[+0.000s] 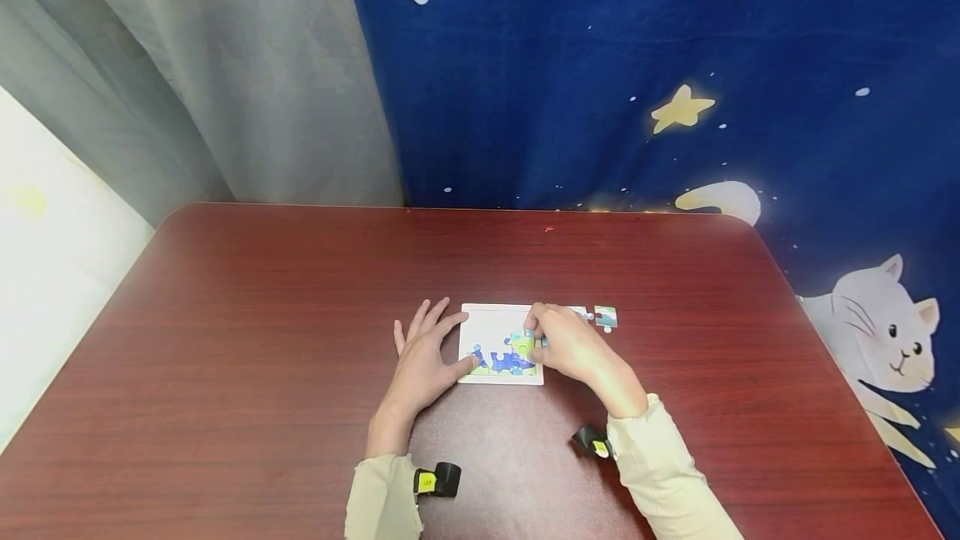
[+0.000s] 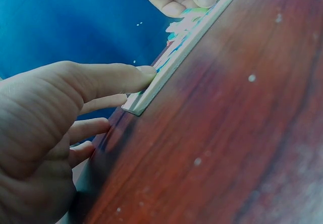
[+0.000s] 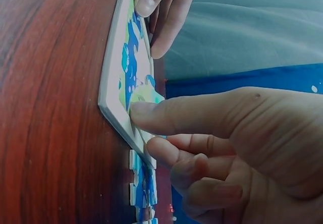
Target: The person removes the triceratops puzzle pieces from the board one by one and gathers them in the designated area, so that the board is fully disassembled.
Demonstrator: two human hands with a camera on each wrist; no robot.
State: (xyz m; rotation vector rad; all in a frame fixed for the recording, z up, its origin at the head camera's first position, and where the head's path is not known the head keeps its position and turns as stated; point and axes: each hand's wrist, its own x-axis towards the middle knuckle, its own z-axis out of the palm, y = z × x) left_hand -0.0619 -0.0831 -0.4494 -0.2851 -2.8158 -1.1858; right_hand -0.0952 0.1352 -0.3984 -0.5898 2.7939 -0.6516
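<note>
A white-framed jigsaw puzzle board (image 1: 487, 322) lies on the table, partly filled along its near side with blue and green pieces. My left hand (image 1: 422, 363) steadies its left end, the thumb on the near left corner and the other fingers extended along the left edge. At the right end, my right hand (image 1: 577, 347) pinches a green puzzle piece (image 3: 146, 92) between thumb and curled fingers, over the board's right part. The fingers cover some of that piece, so whether it is seated cannot be told.
Loose puzzle pieces (image 1: 606, 317) lie just right of the board, partly behind the right hand. They show near the board's corner in the right wrist view too. A brown wooden table (image 1: 300, 290) carries everything, with curtains (image 1: 525, 65) behind its far edge.
</note>
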